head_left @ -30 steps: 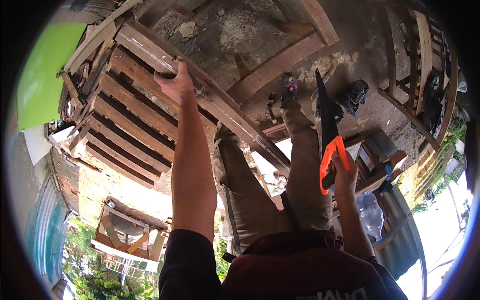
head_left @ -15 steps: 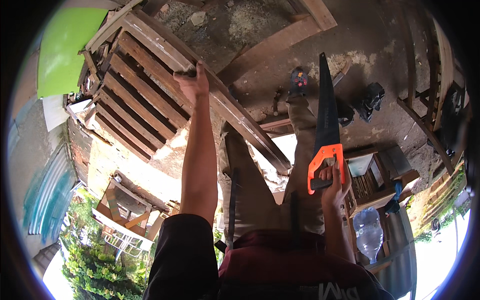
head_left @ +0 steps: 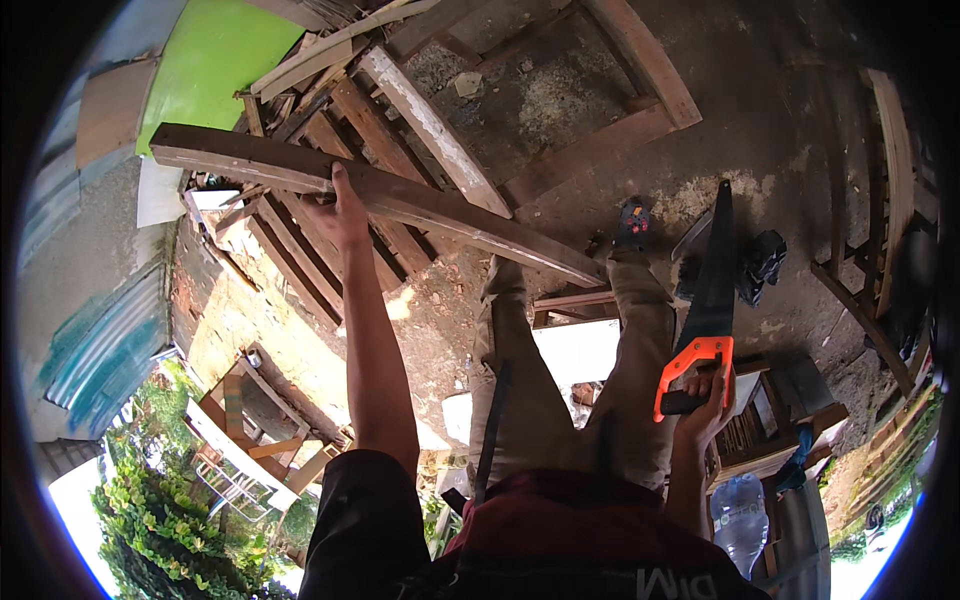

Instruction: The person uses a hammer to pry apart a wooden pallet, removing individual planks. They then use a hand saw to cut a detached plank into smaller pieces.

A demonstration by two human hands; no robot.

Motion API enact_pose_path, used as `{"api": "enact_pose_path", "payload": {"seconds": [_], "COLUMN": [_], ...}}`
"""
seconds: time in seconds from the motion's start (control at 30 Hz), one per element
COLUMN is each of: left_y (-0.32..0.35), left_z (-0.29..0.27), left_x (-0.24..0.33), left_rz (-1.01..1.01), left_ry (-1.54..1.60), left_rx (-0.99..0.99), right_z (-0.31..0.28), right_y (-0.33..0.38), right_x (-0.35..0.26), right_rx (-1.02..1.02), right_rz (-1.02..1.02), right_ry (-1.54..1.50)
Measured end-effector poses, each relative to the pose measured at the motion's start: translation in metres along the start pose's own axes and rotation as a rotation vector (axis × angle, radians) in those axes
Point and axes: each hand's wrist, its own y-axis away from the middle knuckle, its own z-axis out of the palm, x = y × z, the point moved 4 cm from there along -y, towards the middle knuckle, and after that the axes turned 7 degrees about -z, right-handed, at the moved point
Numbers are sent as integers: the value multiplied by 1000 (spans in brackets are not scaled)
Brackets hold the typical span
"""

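- My left hand has its grip clamped on a long, weathered, dark wooden plank that runs from ten o'clock toward the centre, over a stack of old boards.
- A moment ago that plank still lay among the stack; now it is lifted free and crosses it.
- A bright green sheet stands at eleven o'clock.
- My right hand, at four o'clock, is closed round the orange handle of a handsaw, its dark blade pointing up.
- A clear plastic bottle sits at five o'clock.
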Motion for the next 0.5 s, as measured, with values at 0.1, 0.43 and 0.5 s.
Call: {"api": "enact_pose_path", "payload": {"seconds": [0.1, 0.43, 0.5], "left_y": [-20, -101, -145], "left_z": [-6, 64, 80], "left_x": [10, 12, 13], "left_rz": [-82, -292, -165], "left_ry": [62, -340, -468], "left_rx": [-7, -166, -202], "right_z": [4, 6, 9], "right_y": [-1, 31, 39], "right_x": [-12, 0, 8], "right_rx": [-46, -75, -107], "right_rz": [-89, -168, -149], "right_ry": [24, 179, 242]}}
